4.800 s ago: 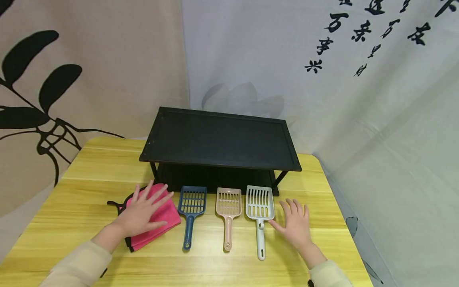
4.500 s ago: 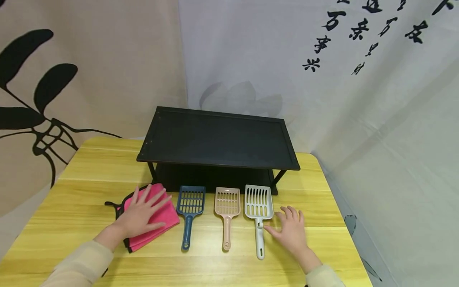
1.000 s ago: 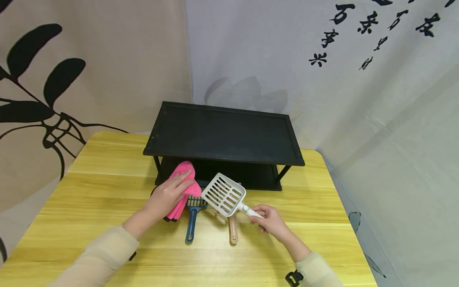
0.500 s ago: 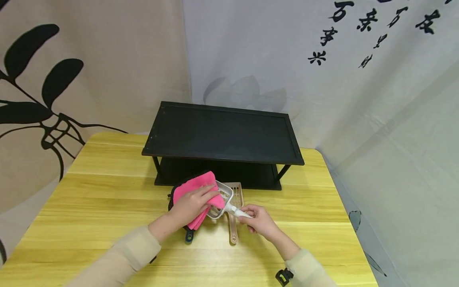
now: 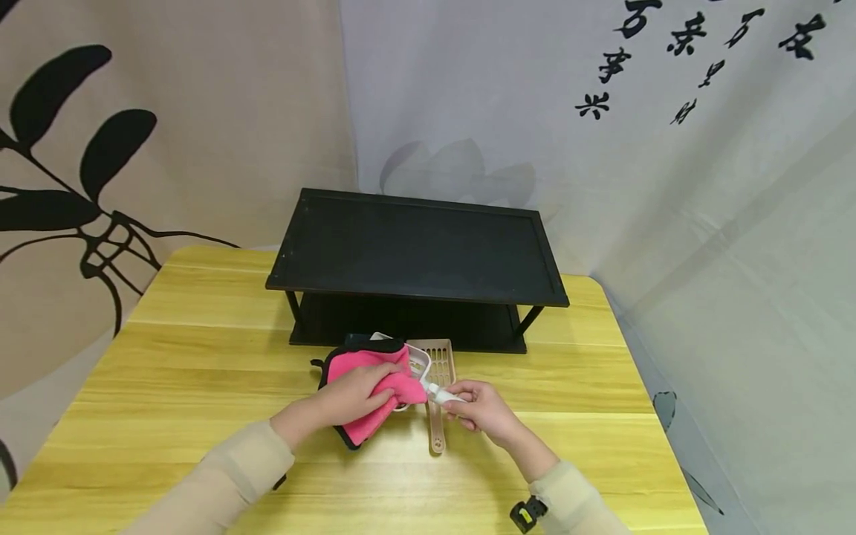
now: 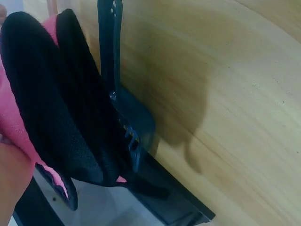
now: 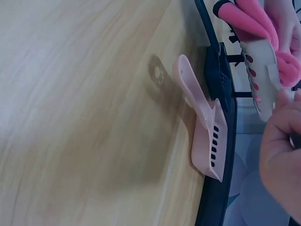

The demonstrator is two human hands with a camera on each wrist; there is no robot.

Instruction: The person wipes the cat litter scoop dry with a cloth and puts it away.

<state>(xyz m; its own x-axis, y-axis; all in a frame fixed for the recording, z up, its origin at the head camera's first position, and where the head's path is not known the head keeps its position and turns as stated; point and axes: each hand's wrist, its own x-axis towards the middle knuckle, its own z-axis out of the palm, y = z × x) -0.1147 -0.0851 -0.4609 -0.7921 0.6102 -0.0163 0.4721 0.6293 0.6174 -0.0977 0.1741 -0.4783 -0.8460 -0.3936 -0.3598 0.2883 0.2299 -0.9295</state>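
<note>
My left hand grips a pink cloth with black edging, bunched against a white litter scoop. The cloth covers much of the scoop's slotted head. My right hand pinches the scoop's handle, keeping it raised over the table, as the right wrist view shows. Beneath lies a beige-pink litter scoop, its handle toward me. A dark blue litter scoop is mostly hidden under the cloth in the head view; the left wrist view shows its handle and part of its head.
A black two-tier shelf stands behind the scoops, its lower tier right at their heads. The wooden table reaches to cloth hangings at the back and right.
Earlier both hands were open, with the cloth and scoops lying on the table. Since then the white scoop was lifted, and the cloth moved right onto it, lately sliding toward its handle.
</note>
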